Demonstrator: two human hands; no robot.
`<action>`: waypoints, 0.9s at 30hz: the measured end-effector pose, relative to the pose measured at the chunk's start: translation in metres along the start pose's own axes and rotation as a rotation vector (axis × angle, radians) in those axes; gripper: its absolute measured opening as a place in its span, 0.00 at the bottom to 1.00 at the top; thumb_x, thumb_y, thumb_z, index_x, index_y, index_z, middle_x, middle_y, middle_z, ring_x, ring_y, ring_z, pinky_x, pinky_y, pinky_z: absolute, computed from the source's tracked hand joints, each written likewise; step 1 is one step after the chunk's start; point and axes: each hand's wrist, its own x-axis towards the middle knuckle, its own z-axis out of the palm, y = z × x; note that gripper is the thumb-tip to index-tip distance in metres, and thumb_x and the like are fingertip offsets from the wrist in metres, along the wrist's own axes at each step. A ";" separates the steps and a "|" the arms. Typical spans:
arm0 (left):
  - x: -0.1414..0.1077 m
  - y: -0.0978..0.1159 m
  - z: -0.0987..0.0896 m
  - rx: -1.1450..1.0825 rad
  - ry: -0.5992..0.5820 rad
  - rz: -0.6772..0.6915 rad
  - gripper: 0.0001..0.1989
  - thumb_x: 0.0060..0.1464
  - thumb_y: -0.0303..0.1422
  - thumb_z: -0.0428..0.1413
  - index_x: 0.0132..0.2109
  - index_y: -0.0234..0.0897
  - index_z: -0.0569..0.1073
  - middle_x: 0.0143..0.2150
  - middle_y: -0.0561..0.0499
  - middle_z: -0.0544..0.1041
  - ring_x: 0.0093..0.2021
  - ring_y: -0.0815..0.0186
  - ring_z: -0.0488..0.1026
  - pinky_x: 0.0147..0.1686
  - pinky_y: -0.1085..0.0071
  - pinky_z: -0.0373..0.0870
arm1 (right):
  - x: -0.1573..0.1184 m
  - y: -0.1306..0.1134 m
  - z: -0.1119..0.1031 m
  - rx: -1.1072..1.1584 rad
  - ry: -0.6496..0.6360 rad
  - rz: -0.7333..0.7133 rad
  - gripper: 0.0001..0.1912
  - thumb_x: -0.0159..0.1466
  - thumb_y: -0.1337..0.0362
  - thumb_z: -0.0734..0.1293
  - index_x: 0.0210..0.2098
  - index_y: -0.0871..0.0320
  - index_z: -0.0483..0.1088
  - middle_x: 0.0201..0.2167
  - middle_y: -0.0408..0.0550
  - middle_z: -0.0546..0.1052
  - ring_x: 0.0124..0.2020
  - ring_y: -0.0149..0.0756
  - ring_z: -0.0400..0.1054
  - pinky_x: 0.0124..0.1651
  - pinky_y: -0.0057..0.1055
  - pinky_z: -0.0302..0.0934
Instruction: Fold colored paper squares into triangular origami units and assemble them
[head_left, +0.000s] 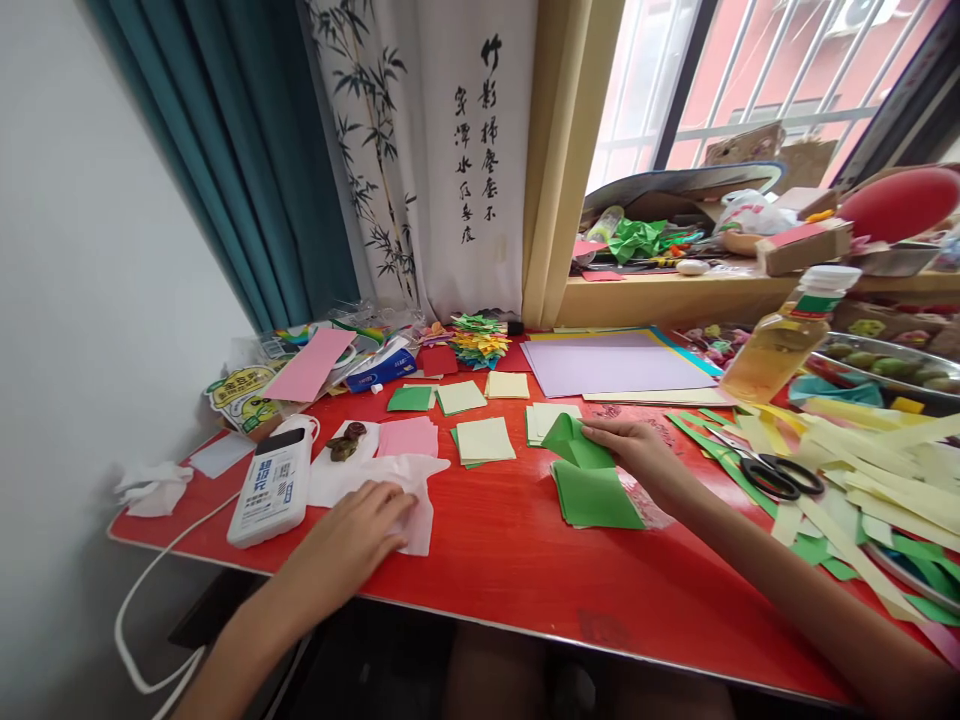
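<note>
My left hand [369,528] rests on a white tissue [416,490] near the table's front edge, fingers loosely spread and slightly bent. With my right hand [626,450] I pinch a green paper square [576,440], bent upward, between thumb and fingers. Just below it lies a stack of green paper squares [596,497]. Pale yellow squares [485,441] with green edges beneath sit between my hands. Farther back are more small piles, one with a green square [410,398] on top. Pink squares [407,437] lie behind the tissue, beside some dark dried pieces [346,443] on white paper.
A white power bank [271,485] with a cable stands at left. At right are black-handled scissors [780,475], paper strips [892,490] and a bottle of amber liquid [780,345]. Large lilac sheets [615,365] and a folded paper piece [480,342] lie at the back.
</note>
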 end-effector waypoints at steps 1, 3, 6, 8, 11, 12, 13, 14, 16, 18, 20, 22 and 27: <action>-0.001 0.004 0.009 0.001 0.009 0.015 0.13 0.59 0.34 0.40 0.47 0.40 0.65 0.47 0.48 0.68 0.46 0.62 0.65 0.44 0.65 0.63 | -0.001 -0.001 0.000 -0.001 0.008 -0.006 0.14 0.54 0.56 0.66 0.38 0.52 0.75 0.36 0.43 0.77 0.35 0.37 0.70 0.36 0.32 0.64; -0.001 0.008 0.023 0.042 0.079 0.030 0.14 0.59 0.28 0.37 0.42 0.37 0.67 0.42 0.47 0.69 0.42 0.63 0.66 0.41 0.66 0.64 | -0.001 -0.002 0.001 0.012 0.013 -0.012 0.14 0.54 0.57 0.66 0.38 0.54 0.74 0.37 0.45 0.77 0.36 0.37 0.70 0.37 0.32 0.64; 0.001 0.007 0.035 0.165 0.223 0.055 0.15 0.55 0.20 0.38 0.39 0.34 0.67 0.39 0.46 0.70 0.39 0.62 0.66 0.40 0.64 0.64 | 0.000 -0.001 0.001 0.032 -0.025 -0.028 0.14 0.54 0.57 0.66 0.39 0.55 0.74 0.37 0.47 0.77 0.36 0.38 0.70 0.38 0.33 0.63; 0.002 0.007 0.036 0.212 0.253 0.078 0.17 0.51 0.17 0.38 0.39 0.34 0.68 0.38 0.46 0.70 0.38 0.62 0.66 0.38 0.65 0.65 | 0.002 0.001 0.001 0.033 -0.040 -0.042 0.15 0.54 0.57 0.66 0.39 0.56 0.74 0.37 0.48 0.77 0.36 0.39 0.70 0.38 0.34 0.63; 0.004 0.009 0.033 0.215 0.215 0.093 0.18 0.48 0.16 0.39 0.39 0.36 0.69 0.37 0.46 0.70 0.38 0.62 0.66 0.36 0.67 0.65 | 0.002 0.003 0.001 0.028 -0.057 -0.061 0.17 0.54 0.56 0.66 0.40 0.57 0.74 0.36 0.48 0.77 0.36 0.40 0.70 0.39 0.36 0.63; 0.004 0.010 0.031 0.212 0.198 0.087 0.19 0.48 0.16 0.39 0.39 0.36 0.69 0.37 0.46 0.70 0.38 0.62 0.66 0.36 0.67 0.65 | 0.002 0.003 0.002 0.025 -0.062 -0.068 0.17 0.54 0.57 0.66 0.40 0.57 0.74 0.36 0.48 0.77 0.36 0.40 0.70 0.39 0.36 0.63; 0.005 0.011 0.029 0.210 0.182 0.082 0.20 0.46 0.15 0.39 0.39 0.36 0.69 0.37 0.47 0.69 0.38 0.62 0.66 0.37 0.66 0.64 | 0.001 0.002 0.002 0.021 -0.069 -0.073 0.16 0.54 0.57 0.65 0.40 0.57 0.74 0.35 0.48 0.77 0.36 0.40 0.70 0.39 0.36 0.63; 0.005 0.012 0.028 0.208 0.169 0.077 0.21 0.46 0.15 0.39 0.39 0.37 0.69 0.37 0.47 0.69 0.38 0.62 0.66 0.37 0.66 0.64 | 0.001 0.001 0.003 0.016 -0.078 -0.075 0.16 0.55 0.57 0.65 0.40 0.57 0.74 0.35 0.47 0.77 0.36 0.40 0.70 0.39 0.35 0.63; 0.007 0.013 0.025 0.207 0.148 0.077 0.21 0.44 0.14 0.38 0.38 0.38 0.69 0.37 0.48 0.69 0.37 0.62 0.66 0.36 0.67 0.64 | -0.001 -0.001 0.004 -0.003 -0.086 -0.079 0.16 0.55 0.57 0.64 0.39 0.57 0.74 0.34 0.46 0.77 0.35 0.39 0.70 0.38 0.34 0.62; 0.008 0.013 0.024 0.213 0.133 0.087 0.22 0.44 0.14 0.38 0.38 0.38 0.69 0.37 0.48 0.70 0.37 0.63 0.66 0.35 0.68 0.65 | -0.002 -0.002 0.004 -0.031 -0.079 -0.087 0.15 0.55 0.56 0.63 0.38 0.57 0.74 0.34 0.46 0.77 0.35 0.38 0.70 0.37 0.33 0.62; 0.008 0.011 0.025 0.236 0.137 0.102 0.23 0.43 0.13 0.38 0.39 0.38 0.69 0.37 0.48 0.70 0.37 0.63 0.67 0.35 0.68 0.65 | -0.003 -0.003 0.004 -0.055 -0.062 -0.103 0.15 0.56 0.56 0.63 0.37 0.58 0.74 0.35 0.46 0.77 0.34 0.38 0.70 0.36 0.31 0.61; 0.009 0.008 0.028 0.282 0.187 0.128 0.24 0.44 0.13 0.38 0.41 0.39 0.69 0.38 0.48 0.71 0.39 0.63 0.67 0.36 0.69 0.65 | -0.003 -0.004 0.004 -0.065 -0.056 -0.109 0.15 0.56 0.56 0.63 0.37 0.58 0.74 0.36 0.46 0.77 0.34 0.37 0.69 0.36 0.30 0.60; 0.012 0.000 0.037 0.357 0.336 0.176 0.18 0.52 0.18 0.39 0.42 0.36 0.68 0.37 0.47 0.72 0.38 0.63 0.69 0.38 0.67 0.67 | -0.001 -0.001 0.003 -0.047 -0.071 -0.086 0.16 0.55 0.56 0.63 0.37 0.58 0.74 0.34 0.46 0.77 0.33 0.37 0.69 0.34 0.30 0.60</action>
